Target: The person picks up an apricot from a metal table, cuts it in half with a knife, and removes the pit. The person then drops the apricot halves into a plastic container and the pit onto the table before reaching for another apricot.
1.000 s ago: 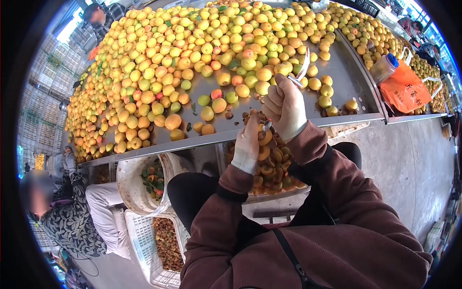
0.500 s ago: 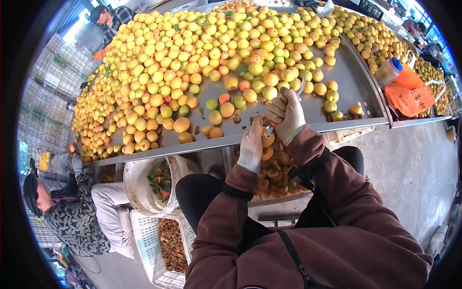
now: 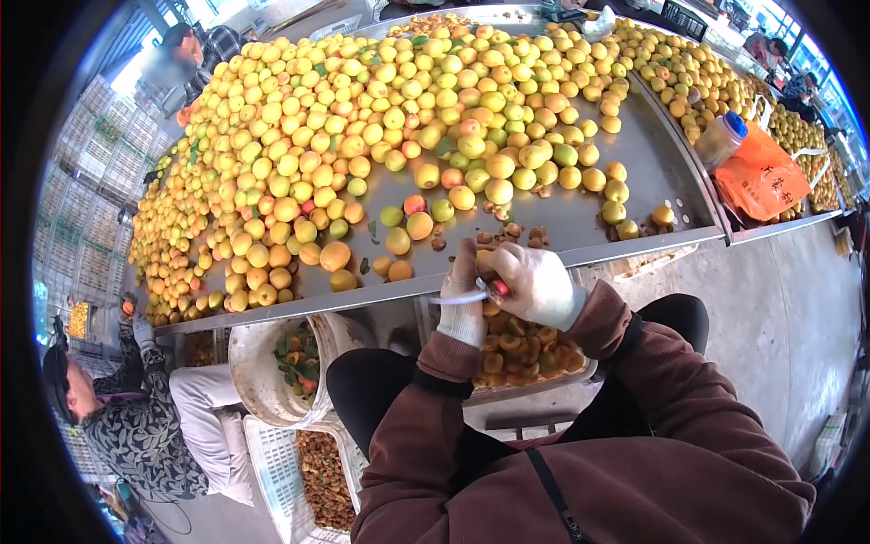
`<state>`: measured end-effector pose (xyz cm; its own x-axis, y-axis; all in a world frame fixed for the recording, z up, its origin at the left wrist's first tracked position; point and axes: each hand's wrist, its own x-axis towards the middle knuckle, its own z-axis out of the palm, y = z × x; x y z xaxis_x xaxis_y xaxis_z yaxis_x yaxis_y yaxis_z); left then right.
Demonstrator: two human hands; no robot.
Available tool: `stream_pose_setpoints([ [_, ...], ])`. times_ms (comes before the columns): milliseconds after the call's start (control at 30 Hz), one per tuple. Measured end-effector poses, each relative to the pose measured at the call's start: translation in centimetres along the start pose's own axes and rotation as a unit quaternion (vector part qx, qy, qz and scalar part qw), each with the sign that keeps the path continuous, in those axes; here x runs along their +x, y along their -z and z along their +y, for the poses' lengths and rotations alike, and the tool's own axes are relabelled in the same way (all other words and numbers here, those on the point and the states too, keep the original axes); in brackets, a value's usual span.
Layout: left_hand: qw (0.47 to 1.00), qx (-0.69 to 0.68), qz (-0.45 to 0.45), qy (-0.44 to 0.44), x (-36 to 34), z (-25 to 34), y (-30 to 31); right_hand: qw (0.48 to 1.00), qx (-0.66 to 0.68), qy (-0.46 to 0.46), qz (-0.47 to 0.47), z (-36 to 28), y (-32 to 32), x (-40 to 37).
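Note:
Both my hands wear pale gloves and meet just over the front edge of the metal table. My left hand is closed around an apricot, mostly covered by fingers. Against it, my right hand grips a small pitting tool with a red part and a pale, curved strip crossing my left wrist. The tool's tip is hidden. Below my hands, a crate holds halved apricots. Whole apricots are heaped across the table, and brown pits lie near its edge.
A white bucket with leaves and fruit stands left of my knees, above a white basket of brown pits. One co-worker sits at left; another is behind the heap. An orange bag and a blue-lidded jar are at right.
My right hand has come down and turned over, so the pale strip now points left instead of up. My left hand has moved slightly. The view has shifted a little.

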<state>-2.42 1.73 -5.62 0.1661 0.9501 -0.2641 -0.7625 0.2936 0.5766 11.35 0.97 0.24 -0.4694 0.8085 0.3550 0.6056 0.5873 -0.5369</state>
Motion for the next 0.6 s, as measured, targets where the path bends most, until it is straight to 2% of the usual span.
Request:
stream_pose_setpoints([
  [33,0.995,-0.085,-0.024,0.041,0.2,0.2,-0.3,1.000,-0.006,0.006,-0.014,0.0,0.3,-0.4],
  [67,0.995,-0.083,-0.024,0.041,0.0,0.3,-0.4,1.000,-0.005,0.007,-0.012,0.0,0.6,-0.4],
  [133,0.996,0.032,0.056,0.063,-1.0,0.6,-1.3,0.992,0.080,-0.069,0.066,0.1,1.2,-0.3],
  [167,0.996,0.033,0.056,0.065,-1.0,0.2,-0.9,0.985,0.063,-0.114,0.115,0.6,1.9,0.3],
  [200,0.965,0.246,-0.038,-0.088,-0.9,-0.5,0.0,0.969,0.082,-0.167,0.160,1.4,2.2,1.1],
  [233,0.857,0.440,-0.130,-0.234,-0.8,-1.1,0.9,0.964,0.079,-0.178,0.183,2.3,3.0,1.8],
  [267,0.681,0.600,-0.214,-0.362,-1.4,-0.2,-0.8,0.953,0.091,-0.209,0.200,2.8,3.7,2.3],
  [300,0.897,0.431,-0.097,0.011,-3.1,0.3,-2.7,0.946,0.100,-0.224,0.210,3.3,4.2,2.6],
  [333,0.895,0.435,-0.099,0.015,-2.9,0.2,-2.2,0.939,0.110,-0.240,0.220,3.5,4.7,2.6],
  [367,0.865,0.490,-0.078,-0.074,-2.4,0.3,-1.3,0.924,0.213,-0.259,0.186,3.3,5.5,2.2],
  [400,0.824,0.539,-0.059,-0.163,-1.9,0.7,-0.4,0.922,0.213,-0.263,0.190,3.5,5.2,1.8],
  [433,0.724,0.672,0.007,-0.155,-1.9,3.3,-1.7,0.918,0.252,-0.245,0.183,3.6,4.8,1.5],
  [467,0.683,0.691,0.063,-0.227,-1.4,4.6,-2.1,0.913,0.290,-0.225,0.176,3.8,4.3,1.3],
  [500,0.611,0.726,0.111,-0.295,-0.3,5.5,-1.3,0.892,0.315,-0.293,0.136,3.8,3.8,1.5],
  [533,0.454,0.795,0.172,-0.365,1.3,6.2,-0.1,0.910,0.286,-0.279,0.114,3.4,3.8,1.3],
  [567,0.376,0.833,0.213,-0.346,2.6,6.7,0.8,0.903,0.310,-0.281,0.100,3.1,3.6,1.1],
  [600,0.376,0.832,0.215,-0.347,3.5,6.5,1.9,0.896,0.333,-0.282,0.086,2.7,3.5,1.0],
])
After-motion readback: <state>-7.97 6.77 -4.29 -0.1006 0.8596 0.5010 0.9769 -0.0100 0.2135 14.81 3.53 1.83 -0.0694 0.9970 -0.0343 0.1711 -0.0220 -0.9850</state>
